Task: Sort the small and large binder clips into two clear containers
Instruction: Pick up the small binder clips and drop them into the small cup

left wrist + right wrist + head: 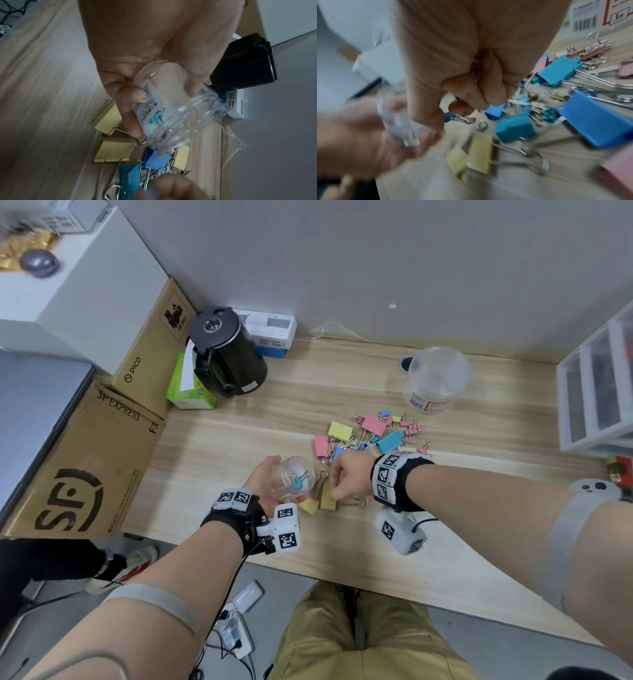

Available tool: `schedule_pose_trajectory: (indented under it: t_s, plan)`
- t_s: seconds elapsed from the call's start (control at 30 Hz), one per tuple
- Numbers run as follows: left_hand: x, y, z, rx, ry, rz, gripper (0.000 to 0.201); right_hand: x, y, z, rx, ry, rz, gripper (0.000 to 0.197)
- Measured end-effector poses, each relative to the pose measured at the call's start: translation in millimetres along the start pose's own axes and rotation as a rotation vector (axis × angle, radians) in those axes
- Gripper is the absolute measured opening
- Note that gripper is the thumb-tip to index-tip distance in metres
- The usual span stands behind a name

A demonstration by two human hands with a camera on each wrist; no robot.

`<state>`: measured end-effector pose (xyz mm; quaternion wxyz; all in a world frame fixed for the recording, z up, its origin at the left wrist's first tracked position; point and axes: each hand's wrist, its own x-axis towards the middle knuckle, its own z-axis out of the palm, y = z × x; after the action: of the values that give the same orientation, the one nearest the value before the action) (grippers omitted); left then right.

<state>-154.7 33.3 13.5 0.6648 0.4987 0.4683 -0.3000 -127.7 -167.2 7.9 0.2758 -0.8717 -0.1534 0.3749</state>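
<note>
My left hand (265, 481) grips a small clear jar (293, 477), tilted with its mouth toward the right; a small blue binder clip (155, 119) lies inside it. My right hand (346, 477) is just right of the jar's mouth, its fingers curled and pinching a small dark blue clip (453, 117). Two large yellow clips (320, 501) lie on the table under both hands. A mixed pile of pink, yellow and blue clips (376, 433) sits beyond the right hand. The larger clear container (435, 381) stands upright behind the pile.
A black kettle (227, 354), a green tissue pack (186, 392) and cardboard boxes (85, 460) crowd the table's left side. A clear drawer unit (596, 392) stands at the right edge. A white and blue box (270, 333) sits by the wall.
</note>
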Motion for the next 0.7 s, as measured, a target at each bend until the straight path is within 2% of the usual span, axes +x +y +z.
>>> schedule_pose_trajectory:
  t_s: [0.07,0.17,0.3,0.37,0.43,0.53,0.63,0.7]
  plan:
    - [-1,1,2,-0.008,-0.012,-0.009,0.058,4,-16,-18,0.134,0.028,0.021,0.011]
    - [-5,4,8,-0.005,-0.011,0.009,0.052,7,-35,-34,0.257,0.054,0.048,0.012]
    - [-5,6,12,-0.052,-0.029,0.033,0.046,11,-48,-28,0.383,0.057,0.061,0.002]
    - [-8,6,16,-0.078,-0.042,0.012,0.043,14,-50,-21,0.455,0.088,0.066,0.006]
    - [-10,5,19,-0.061,-0.083,0.051,0.040,16,-49,-16,0.492,0.137,0.072,0.009]
    - [-19,3,25,0.008,-0.148,0.094,0.009,20,-49,-13,0.501,0.184,0.094,0.014]
    - [-11,3,30,0.031,-0.131,0.151,0.009,18,-48,-20,0.513,0.145,0.099,0.025]
    - [1,6,33,0.038,-0.101,0.119,0.009,19,-42,-27,0.552,0.098,0.116,0.035]
